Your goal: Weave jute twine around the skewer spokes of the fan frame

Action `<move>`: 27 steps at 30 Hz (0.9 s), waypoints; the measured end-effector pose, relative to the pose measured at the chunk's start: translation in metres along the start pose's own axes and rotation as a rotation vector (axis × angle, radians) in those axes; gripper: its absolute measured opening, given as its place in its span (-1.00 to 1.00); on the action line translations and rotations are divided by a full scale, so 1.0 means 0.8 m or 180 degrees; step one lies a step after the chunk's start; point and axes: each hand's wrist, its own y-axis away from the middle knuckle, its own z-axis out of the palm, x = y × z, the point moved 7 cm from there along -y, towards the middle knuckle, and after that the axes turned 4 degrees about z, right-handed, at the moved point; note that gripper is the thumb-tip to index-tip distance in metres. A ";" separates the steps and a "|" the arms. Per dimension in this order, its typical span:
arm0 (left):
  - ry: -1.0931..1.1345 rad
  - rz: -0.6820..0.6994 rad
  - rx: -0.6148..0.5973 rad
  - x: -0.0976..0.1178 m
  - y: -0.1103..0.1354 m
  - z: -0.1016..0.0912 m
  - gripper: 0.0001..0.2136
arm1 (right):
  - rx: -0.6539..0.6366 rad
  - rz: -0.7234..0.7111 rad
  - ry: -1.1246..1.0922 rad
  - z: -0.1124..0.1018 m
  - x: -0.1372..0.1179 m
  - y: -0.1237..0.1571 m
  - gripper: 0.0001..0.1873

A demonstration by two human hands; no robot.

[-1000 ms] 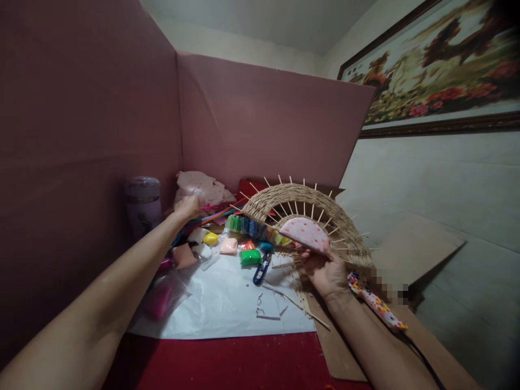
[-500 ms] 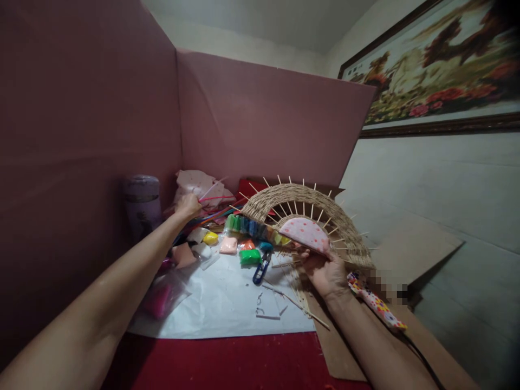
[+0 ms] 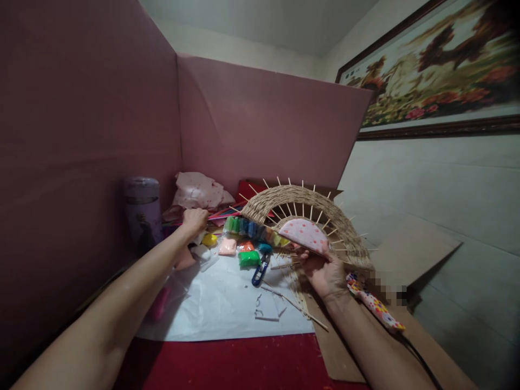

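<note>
My right hand (image 3: pixel 325 271) grips a woven straw fan (image 3: pixel 300 196) from below, at its half-round base covered in pink dotted cloth (image 3: pixel 304 234). Thin wooden sticks radiate from the base through the woven arc and poke out past its edge. At the back left, my left hand (image 3: pixel 195 222) is closed in a fist over a bundle of thin coloured stems (image 3: pixel 227 210) that look like pipe cleaners. A pink one runs out from the fist; the fingertips are hidden. Near that hand lie a yellow clay piece (image 3: pixel 209 240) and crumpled dotted cloth (image 3: pixel 199 189).
A lilac tumbler (image 3: pixel 143 211) stands left of the cloth. On the white sheet (image 3: pixel 215 309) are green clay (image 3: pixel 248 259), peach clay (image 3: pixel 227 247) and dark blue thread snips (image 3: pixel 260 271). A flower-patterned tool with a cord (image 3: pixel 377 306) rests on cardboard (image 3: pixel 341 352) at right. Pink panels rise behind.
My left hand has come down and slightly right, onto the bundle; the lilac and pink stems it held raised no longer stick up. My right hand and the fan have hardly moved.
</note>
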 end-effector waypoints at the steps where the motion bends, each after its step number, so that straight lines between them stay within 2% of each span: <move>1: -0.0024 -0.0006 0.0001 -0.001 -0.001 -0.001 -0.73 | -0.0006 0.0015 0.0013 0.000 0.000 0.000 -0.77; 6: -0.0061 -0.0047 0.0145 -0.007 -0.011 -0.026 -0.61 | -0.0019 0.0054 0.0102 0.000 0.002 0.000 -0.77; 10: -0.0043 -0.0139 0.0181 -0.020 -0.020 -0.040 -0.65 | 0.0072 0.0046 0.0078 -0.001 0.004 0.000 -0.77; 17: 0.0165 -0.0285 -0.0084 -0.035 -0.017 -0.008 -0.70 | -0.0004 0.0003 0.0147 -0.002 0.003 -0.002 -0.78; 19: 0.0201 -0.0329 -0.0054 -0.036 -0.015 -0.006 -0.72 | -0.0016 0.0033 0.0148 -0.002 0.003 -0.002 -0.78; 21: 0.0211 -0.0434 0.0066 -0.038 -0.014 -0.016 -0.71 | -0.0027 0.0029 0.0145 -0.002 0.003 -0.002 -0.78; 27: 0.0297 -0.0929 0.0513 -0.051 -0.013 -0.065 -0.66 | -0.0022 0.0016 0.0130 0.000 0.004 -0.001 -0.77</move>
